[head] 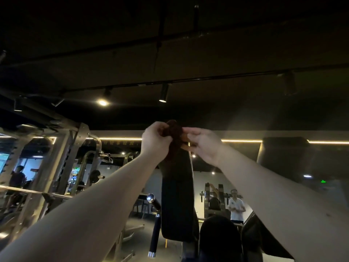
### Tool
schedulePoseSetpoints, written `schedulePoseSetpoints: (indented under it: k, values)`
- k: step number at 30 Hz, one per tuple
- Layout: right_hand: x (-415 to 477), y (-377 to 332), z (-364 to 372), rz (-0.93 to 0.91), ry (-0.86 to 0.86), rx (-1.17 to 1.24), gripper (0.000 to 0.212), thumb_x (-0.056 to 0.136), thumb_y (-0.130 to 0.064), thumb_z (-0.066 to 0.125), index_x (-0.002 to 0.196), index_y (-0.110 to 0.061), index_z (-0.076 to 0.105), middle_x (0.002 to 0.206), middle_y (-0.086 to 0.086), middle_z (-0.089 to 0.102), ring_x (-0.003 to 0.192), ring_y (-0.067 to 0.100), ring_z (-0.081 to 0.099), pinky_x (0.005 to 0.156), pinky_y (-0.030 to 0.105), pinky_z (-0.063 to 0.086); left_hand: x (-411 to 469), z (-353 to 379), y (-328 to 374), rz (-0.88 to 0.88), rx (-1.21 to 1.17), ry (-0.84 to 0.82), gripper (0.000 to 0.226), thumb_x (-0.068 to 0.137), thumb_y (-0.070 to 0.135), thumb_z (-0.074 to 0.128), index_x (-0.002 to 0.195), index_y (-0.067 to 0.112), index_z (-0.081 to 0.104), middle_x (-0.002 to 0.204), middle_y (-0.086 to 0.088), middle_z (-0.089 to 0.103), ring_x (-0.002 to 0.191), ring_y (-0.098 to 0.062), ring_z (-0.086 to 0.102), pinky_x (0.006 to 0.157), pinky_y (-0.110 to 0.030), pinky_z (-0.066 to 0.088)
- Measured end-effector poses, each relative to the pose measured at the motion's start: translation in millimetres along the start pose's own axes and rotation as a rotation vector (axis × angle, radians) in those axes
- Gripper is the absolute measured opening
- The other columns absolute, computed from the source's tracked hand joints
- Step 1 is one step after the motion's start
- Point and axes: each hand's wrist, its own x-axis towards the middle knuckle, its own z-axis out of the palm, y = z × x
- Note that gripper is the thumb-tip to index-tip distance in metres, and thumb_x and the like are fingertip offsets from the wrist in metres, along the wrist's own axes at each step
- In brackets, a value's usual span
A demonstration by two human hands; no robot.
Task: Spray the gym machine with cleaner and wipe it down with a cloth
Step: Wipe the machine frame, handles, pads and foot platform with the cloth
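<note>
Two bare forearms rise from the lower corners of the frame and meet at centre, where both hands work a dark red cloth (172, 131) at the top edge of a gym machine's black back pad (177, 195). The left hand (156, 140) grips the bunched cloth with curled fingers. The right hand (205, 146) pinches its other side, fingertips blurred. The pad stands upright and fills the lower centre. A chrome-capped handle (153, 200) juts out just beside its left edge, above a dark upright grip (154, 233). Open floor shows to the left of the pad and behind it. A steel squat rack (75, 157) and a barbell (34, 191) crowd the left of the frame, well apart from the pad. At lower right a person in a white shirt (236, 207) stands beside another machine. Track lights (163, 93) hang from the dark ceiling above.
</note>
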Motion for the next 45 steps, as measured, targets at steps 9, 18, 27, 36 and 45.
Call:
schedulePoseSetpoints:
  k: [9, 18, 27, 36, 45]
  values:
    - [19.9, 39.0, -2.5, 0.084, 0.135, -0.235, 0.043, 0.107, -0.009, 0.042, 0.14, -0.031, 0.058, 0.129, 0.002, 0.058, 0.126, 0.024, 0.053, 0.11, 0.048, 0.048, 29.3, 31.1, -14.1, 0.117, 0.505, -0.314, 0.034, 0.1, 0.049, 0.056, 0.129, 0.034, 0.066, 0.114, 0.007, 0.066, 0.119, -0.022, 0.058, 0.103, -0.045, 0.052]
    - [19.9, 62.1, -7.8, -0.069, 0.006, -0.49, 0.057, 0.091, -0.003, 0.071, 0.135, -0.033, 0.052, 0.118, -0.015, 0.061, 0.123, 0.01, 0.053, 0.094, 0.028, 0.043, 36.6, 33.0, -32.1, 0.282, 0.379, -0.3, 0.029, 0.1, 0.025, 0.064, 0.129, 0.027, 0.065, 0.125, 0.008, 0.061, 0.112, -0.009, 0.056, 0.099, -0.031, 0.049]
    - [35.3, 105.7, 24.9, -0.236, 0.339, -0.615, 0.045, 0.091, -0.03, 0.076, 0.132, -0.034, 0.058, 0.115, -0.012, 0.068, 0.116, 0.014, 0.064, 0.102, 0.038, 0.051, 26.1, 29.3, -58.3, 0.411, 0.366, -0.138, 0.027, 0.101, 0.026, 0.062, 0.127, 0.024, 0.067, 0.132, 0.009, 0.062, 0.126, -0.015, 0.051, 0.109, -0.041, 0.046]
    - [35.6, 118.0, 24.1, -0.303, 0.362, -0.605, 0.05, 0.091, -0.036, 0.075, 0.136, -0.039, 0.054, 0.113, -0.017, 0.068, 0.115, 0.009, 0.064, 0.101, 0.043, 0.054, 29.9, 35.1, -62.1, 0.422, 0.259, -0.177, 0.01, 0.098, 0.032, 0.065, 0.104, 0.034, 0.056, 0.108, 0.015, 0.055, 0.106, -0.01, 0.054, 0.096, -0.042, 0.055]
    - [29.1, 119.3, 24.8, -0.275, 0.35, -0.606, 0.079, 0.094, -0.033, 0.073, 0.16, -0.035, 0.029, 0.139, -0.005, 0.061, 0.13, 0.015, 0.057, 0.107, 0.04, 0.051, 15.3, 39.4, -106.7, 0.22, -0.155, 0.113, 0.016, 0.098, 0.034, 0.065, 0.113, 0.032, 0.063, 0.118, 0.018, 0.063, 0.119, -0.009, 0.058, 0.1, -0.046, 0.055]
